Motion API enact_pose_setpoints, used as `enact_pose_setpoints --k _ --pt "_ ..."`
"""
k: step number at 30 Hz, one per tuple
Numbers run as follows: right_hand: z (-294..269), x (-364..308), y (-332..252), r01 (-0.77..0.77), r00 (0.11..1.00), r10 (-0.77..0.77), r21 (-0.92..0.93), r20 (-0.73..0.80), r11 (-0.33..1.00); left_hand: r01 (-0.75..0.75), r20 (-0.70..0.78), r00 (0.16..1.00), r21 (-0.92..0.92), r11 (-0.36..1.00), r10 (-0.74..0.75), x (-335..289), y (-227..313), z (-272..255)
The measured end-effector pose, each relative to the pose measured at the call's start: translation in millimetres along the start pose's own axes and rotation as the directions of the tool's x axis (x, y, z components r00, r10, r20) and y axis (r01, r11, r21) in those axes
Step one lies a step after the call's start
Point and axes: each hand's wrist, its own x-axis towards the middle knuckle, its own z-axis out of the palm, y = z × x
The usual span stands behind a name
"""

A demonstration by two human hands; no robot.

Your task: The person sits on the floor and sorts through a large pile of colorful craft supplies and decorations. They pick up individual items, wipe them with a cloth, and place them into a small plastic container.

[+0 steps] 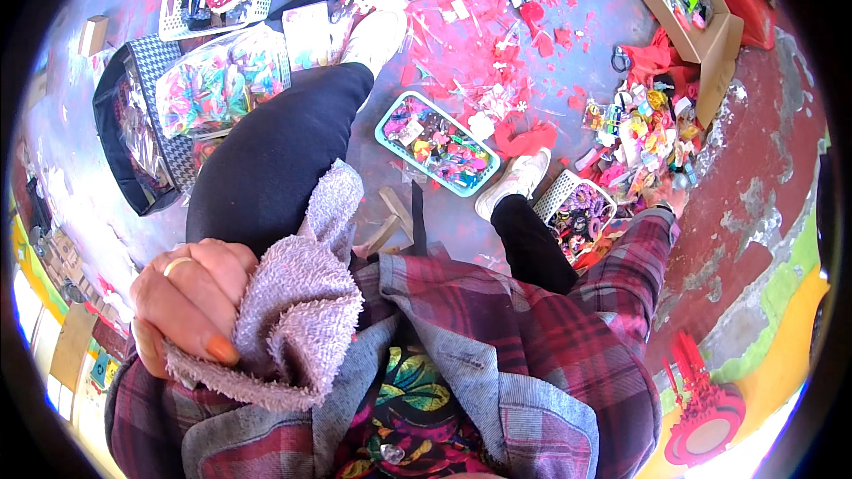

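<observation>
My left hand (197, 288) is closed on a mauve terry cloth (297, 319), whose folds hang over my lap and up along my dark trouser leg. Far over to the right, my right hand (672, 195) reaches down to a mixed heap of small colourful items (648, 137) on the floor. Its fingers are too small and too mixed in with the heap to make out. Just left of that wrist stands a white basket (548, 198) holding purple and dark hair ties (586, 209).
A turquoise-rimmed basket (388, 144) of small accessories sits between my feet. At left are a houndstooth-patterned box (158, 58), a plastic bag of bright pieces (226, 80) and a white basket (170, 13). An open cardboard box (721, 53) stands upper right. Red scraps (475, 44) litter the floor.
</observation>
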Motion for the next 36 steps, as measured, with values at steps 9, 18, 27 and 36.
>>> enact_pose_setpoints --k 9,18,27,36 --pt "-187 137 -347 -0.188 0.981 0.084 0.967 0.176 0.173 0.082 0.065 0.994 0.060 0.995 -0.086 14 4 15" --pt "-270 132 -522 0.220 0.950 -0.313 0.725 -0.006 0.653 0.065 0.293 0.954 -0.003 0.998 -0.061 14 -1 -12" --pt "-243 128 -508 0.179 0.961 -0.276 0.730 0.014 0.660 0.063 0.167 0.984 0.039 0.997 -0.069 15 2 0" --pt "-225 131 -475 0.047 0.999 0.002 0.915 -0.052 0.401 0.089 0.161 0.983 0.037 0.995 -0.093 17 2 2"
